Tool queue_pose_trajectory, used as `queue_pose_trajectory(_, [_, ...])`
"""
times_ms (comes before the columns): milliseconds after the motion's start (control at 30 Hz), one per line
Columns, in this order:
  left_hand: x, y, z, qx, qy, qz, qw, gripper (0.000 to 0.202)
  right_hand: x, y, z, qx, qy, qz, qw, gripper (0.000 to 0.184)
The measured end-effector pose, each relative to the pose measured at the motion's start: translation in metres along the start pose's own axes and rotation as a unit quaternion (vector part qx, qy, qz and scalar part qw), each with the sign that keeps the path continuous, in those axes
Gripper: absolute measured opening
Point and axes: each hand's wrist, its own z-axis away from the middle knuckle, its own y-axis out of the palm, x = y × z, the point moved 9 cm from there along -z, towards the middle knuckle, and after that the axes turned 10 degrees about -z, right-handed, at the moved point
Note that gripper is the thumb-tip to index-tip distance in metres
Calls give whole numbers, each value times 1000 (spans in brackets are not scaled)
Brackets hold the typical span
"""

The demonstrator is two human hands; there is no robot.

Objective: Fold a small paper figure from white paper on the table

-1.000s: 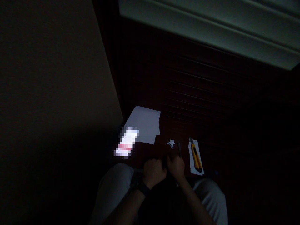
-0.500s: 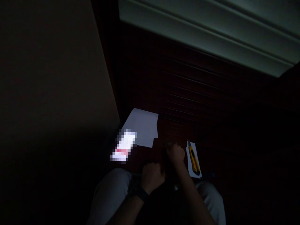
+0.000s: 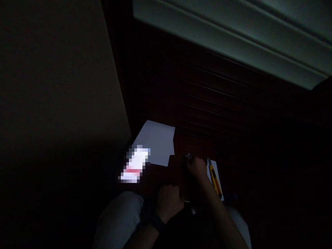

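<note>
The scene is very dark. My left hand [image 3: 168, 200] rests in a loose fist over my lap, with a dark band on the wrist; nothing shows inside it. My right hand [image 3: 197, 168] reaches forward on the dark wooden floor, fingers curled over a small white paper cut-out [image 3: 188, 156] whose tip peeks out at the fingertips. A yellow utility knife [image 3: 214, 178] lies on a white paper scrap [image 3: 216, 169] just right of that hand. A stack of white paper sheets [image 3: 157, 142] lies to the left, ahead of both hands.
A bright pixelated rectangle [image 3: 135, 164] lies on the floor beside the sheets. A beige wall [image 3: 57, 86] fills the left. A pale moulded door frame [image 3: 233, 38] crosses the top. My light-trousered knees [image 3: 119, 218] sit at the bottom.
My right hand moved forward from beside the left hand and now covers the small paper cut-out. The left hand stayed by my lap. The view shifted slightly.
</note>
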Motion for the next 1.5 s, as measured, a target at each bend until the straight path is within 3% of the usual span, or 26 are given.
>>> queue_pose_trajectory(133, [-1, 0, -3, 11, -6, -4, 1000, 23, -19, -13, -39, -2, 20, -3, 1000, 44])
queue_pose_trajectory(367, [-3, 4, -10, 9, 3, -3, 1000, 21, -78, -31, -111, -32, 107, 10, 994, 41])
queue_pose_trajectory(500, [-3, 8, -15, -1, 7, 2, 1000, 18, -109, -32, -129, -42, 134, 16, 990, 42])
queue_pose_trajectory(633, [-2, 11, -17, -2, 7, -1, 1000, 17, -125, -29, -136, -40, 130, 18, 991, 41])
queue_pose_trajectory(1033, [-1, 12, -19, 4, 10, 3, 1000, 20, -133, -22, -163, -14, 62, 12, 998, 29])
queue_pose_trajectory(1367, [2, 15, -16, 2, 5, 19, 1000, 22, -117, -35, -157, -29, 24, -47, 998, 22])
queue_pose_trajectory(1500, [2, 14, -15, 3, 9, 30, 999, 22, -92, -42, -138, -55, -13, -121, 991, 28])
